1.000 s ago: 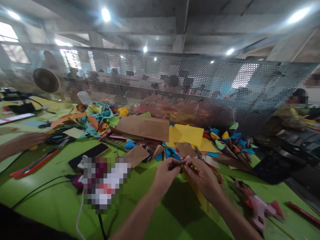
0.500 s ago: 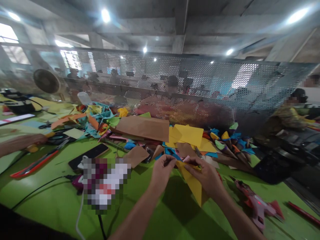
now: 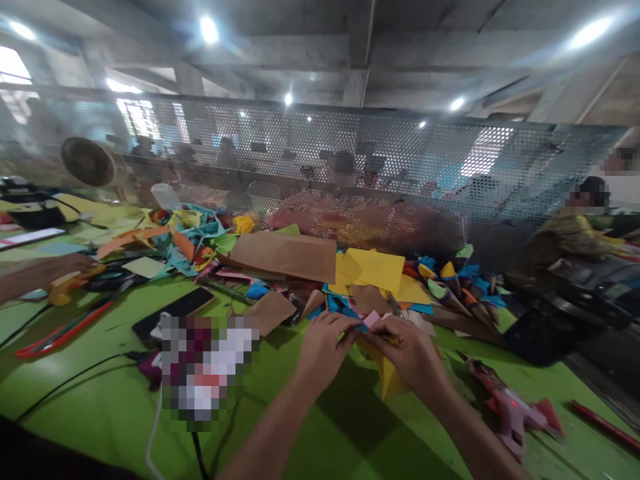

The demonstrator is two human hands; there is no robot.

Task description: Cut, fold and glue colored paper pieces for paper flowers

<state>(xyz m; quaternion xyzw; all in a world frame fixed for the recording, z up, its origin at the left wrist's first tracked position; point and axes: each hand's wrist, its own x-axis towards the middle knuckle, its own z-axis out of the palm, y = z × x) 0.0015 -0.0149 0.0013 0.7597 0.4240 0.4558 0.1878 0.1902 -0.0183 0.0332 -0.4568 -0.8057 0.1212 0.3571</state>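
Co-worker's hand (image 3: 73, 267): Reaches in from far left. Appears closed on a yellow corded tool (image 3: 61, 293), probably a glue gun. Well apart from the two hands at centre.
Orange-handled tool (image 3: 70, 328): Lies on the green table (image 3: 280, 427), untouched. Exact type unclear.
Smartphone (image 3: 173, 312): Lies flat, with dark screen up.
Paper scraps (image 3: 183, 245): Heaped at rear left in teal, orange, green and yellow.
Brown paper sheet (image 3: 285, 257): Lies over loose papers behind the hands. Unfolded as far as visible.
Left hand (image 3: 325, 347): Bent at the fingers, with little opening toward the thumb. Meets the upper edge of the yellow paper. Firm pinch not confirmable from this view.
Yellow sheets (image 3: 377, 267): Stacked flat beyond the hands. Apparently unworked stock.
Yellow paper (image 3: 391, 380): Held above the table, between the hands, below the right fingers. Judged partly worked: bent into angled faces, with lower end hanging free. No finished joint visible.
Right hand (image 3: 407, 350): Closed to a pinch, thumb against fingers, on the yellow paper.
Tipped paper cones (image 3: 473, 297): Gathered at rear right, with coloured tips. Judged shaped already.
Pink glue gun (image 3: 513, 403): Lies right of the right hand, with red light lit. Out of both hands.
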